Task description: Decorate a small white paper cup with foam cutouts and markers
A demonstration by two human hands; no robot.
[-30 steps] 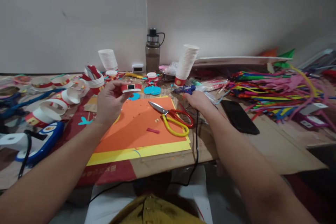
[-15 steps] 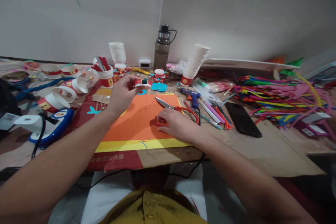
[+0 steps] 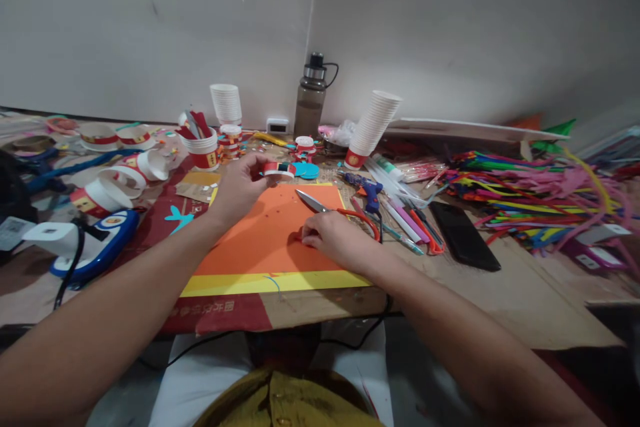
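Observation:
My left hand (image 3: 245,187) pinches a short red and white paper cup piece (image 3: 279,171) with a dark green patch, above the back edge of the orange sheet (image 3: 250,233). Over the right part of that sheet, my right hand (image 3: 330,237) has its fingers curled together near a small red bit; what they hold, if anything, is hidden. The open-bladed end of the orange-handled scissors (image 3: 313,201) lies just behind my right hand. Blue paper discs (image 3: 306,170) rest beyond the sheet. A yellow sheet (image 3: 220,285) shows under the orange one.
A glue gun (image 3: 369,192), pens (image 3: 400,219) and a black phone (image 3: 465,236) lie to the right, with colourful pipe cleaners (image 3: 540,193) beyond. Stacked cups (image 3: 374,127) and a bottle (image 3: 310,103) stand at the back. Cut cups (image 3: 103,195) and a blue-white device (image 3: 95,250) are left.
My left hand has moved slightly right with the cup piece. The fingers of my right hand have drawn closer together. The view has tilted up a little.

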